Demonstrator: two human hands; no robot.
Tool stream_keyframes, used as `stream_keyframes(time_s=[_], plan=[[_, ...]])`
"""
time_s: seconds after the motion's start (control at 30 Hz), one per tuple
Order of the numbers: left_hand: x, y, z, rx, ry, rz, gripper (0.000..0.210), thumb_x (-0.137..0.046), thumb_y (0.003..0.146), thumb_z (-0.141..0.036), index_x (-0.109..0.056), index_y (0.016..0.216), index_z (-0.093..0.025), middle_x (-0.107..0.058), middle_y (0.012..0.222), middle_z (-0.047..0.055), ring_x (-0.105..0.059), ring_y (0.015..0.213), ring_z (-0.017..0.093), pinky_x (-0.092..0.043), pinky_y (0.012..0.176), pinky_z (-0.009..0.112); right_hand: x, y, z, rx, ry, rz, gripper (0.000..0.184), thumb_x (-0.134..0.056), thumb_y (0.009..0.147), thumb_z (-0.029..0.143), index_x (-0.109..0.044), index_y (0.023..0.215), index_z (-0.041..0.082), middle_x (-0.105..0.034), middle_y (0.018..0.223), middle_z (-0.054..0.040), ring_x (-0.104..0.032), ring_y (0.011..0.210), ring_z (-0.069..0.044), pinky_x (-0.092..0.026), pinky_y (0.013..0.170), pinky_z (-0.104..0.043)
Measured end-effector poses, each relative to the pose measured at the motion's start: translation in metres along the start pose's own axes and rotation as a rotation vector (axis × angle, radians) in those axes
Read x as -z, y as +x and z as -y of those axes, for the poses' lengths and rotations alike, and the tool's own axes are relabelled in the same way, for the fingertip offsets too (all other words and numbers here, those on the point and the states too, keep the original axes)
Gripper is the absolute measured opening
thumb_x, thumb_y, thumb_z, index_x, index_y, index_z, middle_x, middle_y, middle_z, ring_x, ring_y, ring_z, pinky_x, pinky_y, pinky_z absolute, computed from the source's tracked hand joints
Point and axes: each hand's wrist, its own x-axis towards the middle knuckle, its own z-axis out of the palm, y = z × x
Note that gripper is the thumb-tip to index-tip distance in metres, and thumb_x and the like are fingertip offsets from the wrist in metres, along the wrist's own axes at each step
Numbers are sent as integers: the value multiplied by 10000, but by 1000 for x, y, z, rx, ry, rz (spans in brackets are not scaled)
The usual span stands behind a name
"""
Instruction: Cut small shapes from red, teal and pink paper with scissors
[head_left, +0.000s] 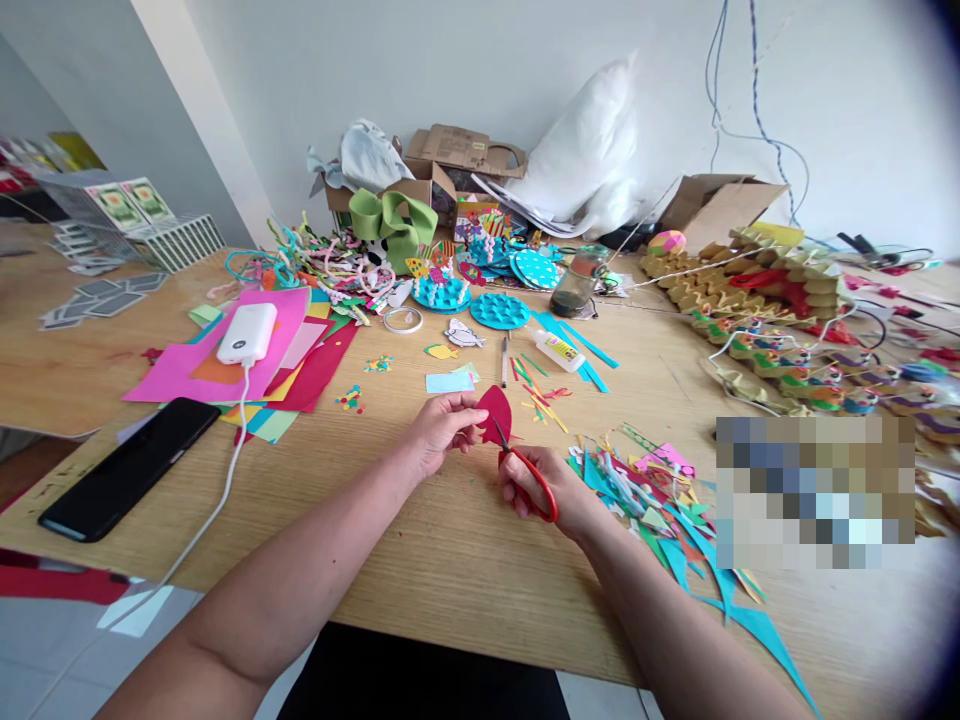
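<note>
Evidently, in the head view, the item under work is a red paper piece (496, 410), held above the near middle of the desk (450, 565), its top edge rounded to a blunt point. The left hand (444, 432) is pinched on its left edge, thumb against fingers. The right hand (546, 484) is closed around the orange-red handles of a pair of scissors (552, 503), blades at the paper's lower edge; how wide the blades stand apart I cannot tell.

Handling, in my judgement: the paper is very light, thin and pliable, liable to crease or tear, and not noticeably slippery. Best hold is a flat pinch near the left edge, clear of the blades. The scissors should be rigid and firm, properly held by the handle loops.

Materials noted: to the right, tangled paper scraps (645, 490), limp and sharp-cornered. Farther off, a smooth, translucent glue bottle (558, 350) lies on its side, near a slim pen (505, 362). Beyond, a blue disc (499, 312) shows overlapping scalloped relief. At far right, moulded egg trays (697, 270) appear coarse and ridged.
</note>
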Motion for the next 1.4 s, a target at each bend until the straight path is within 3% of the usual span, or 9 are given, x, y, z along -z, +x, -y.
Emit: stream_keyframes(time_s=[0.17, 0.47, 0.8, 1.4], plan=[[0, -1, -2, 25, -66, -23, 279, -746, 527, -240, -550, 711, -165, -525, 532, -56, -457, 423, 53, -282, 395, 183, 0, -1, 2, 11, 74, -2, 580, -527, 737, 729, -524, 670, 153, -571, 588, -7, -489, 410, -78, -292, 381, -192], [1, -3, -3, 79, -28, 97, 407, -745, 522, -196, -573, 887, -146, -619, 660, -13, -449, 431, 44, -255, 395, 189, 0, -4, 7, -8, 193, 20, 609, -492, 745, 751, -548, 688, 147, -552, 553, 6, -463, 396, -69, -270, 376, -182], [0, -5, -2, 102, 86, 102, 317, -747, 547, -283, -652, 781, -92, -613, 625, 22, -469, 476, 65, -278, 415, 203, 0, -6, 12, -11, 107, 69, 626, -469, 733, 775, -532, 686, 153, -549, 563, 0, -457, 403, -74, -263, 381, -191], [-1, -4, 2, 55, 160, 93, 278, -743, 562, -323, -667, 712, -103, -601, 602, 18, -465, 483, 73, -292, 404, 195, 0, -3, 7, -13, 114, 53, 603, -497, 738, 752, -532, 692, 152, -562, 576, -1, -476, 405, -71, -277, 386, -187]])
